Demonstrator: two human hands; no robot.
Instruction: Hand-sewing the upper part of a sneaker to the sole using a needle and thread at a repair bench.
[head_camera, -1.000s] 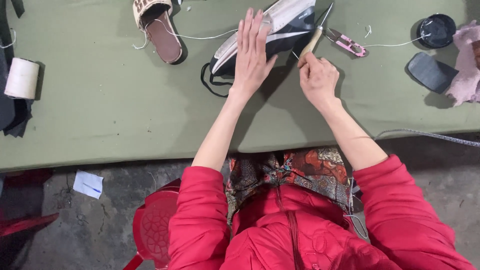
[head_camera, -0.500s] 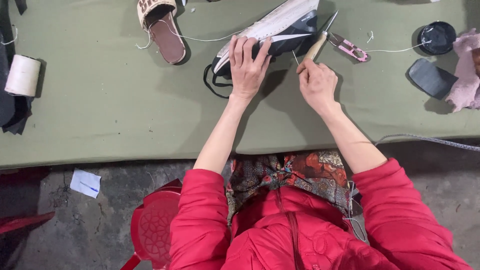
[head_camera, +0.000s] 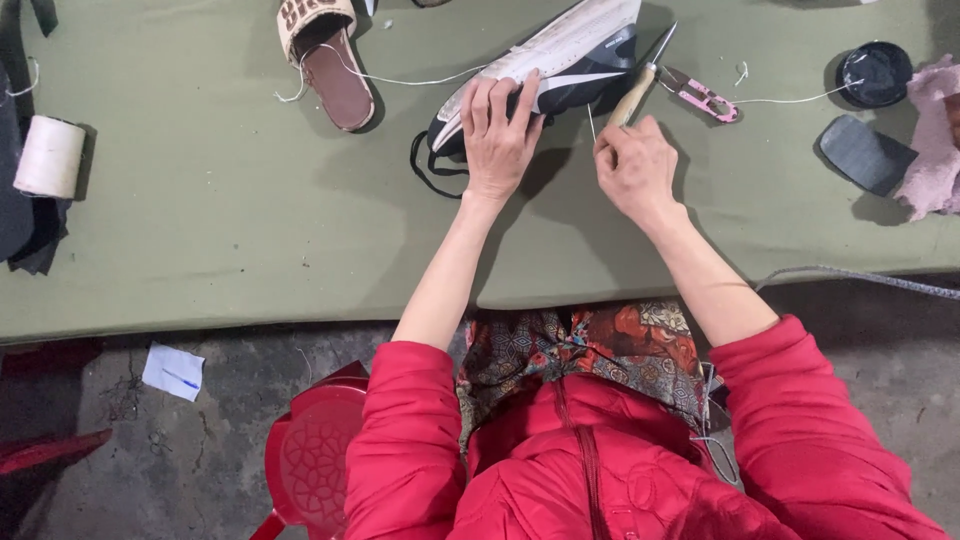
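A white and black sneaker (head_camera: 560, 55) lies on its side on the green table (head_camera: 220, 210). My left hand (head_camera: 498, 135) presses down on its black side, fingers spread over the sole edge. Just to its right, my right hand (head_camera: 635, 170) is closed around an awl (head_camera: 640, 85) with a wooden handle and a metal spike pointing up and away. A thin white thread (head_camera: 592, 122) runs between my right hand and the shoe.
A tan slipper (head_camera: 328, 60) with a trailing thread lies at the back left. Pink thread snips (head_camera: 700, 95), a black round lid (head_camera: 873, 72), a black heel piece (head_camera: 862, 152) and pink cloth (head_camera: 935, 140) are at the right. A white thread spool (head_camera: 50, 155) sits far left. A red stool (head_camera: 310, 465) stands below.
My left hand slid down the sneaker toward me and now grips its lower side. The right hand with the awl stayed beside the shoe.
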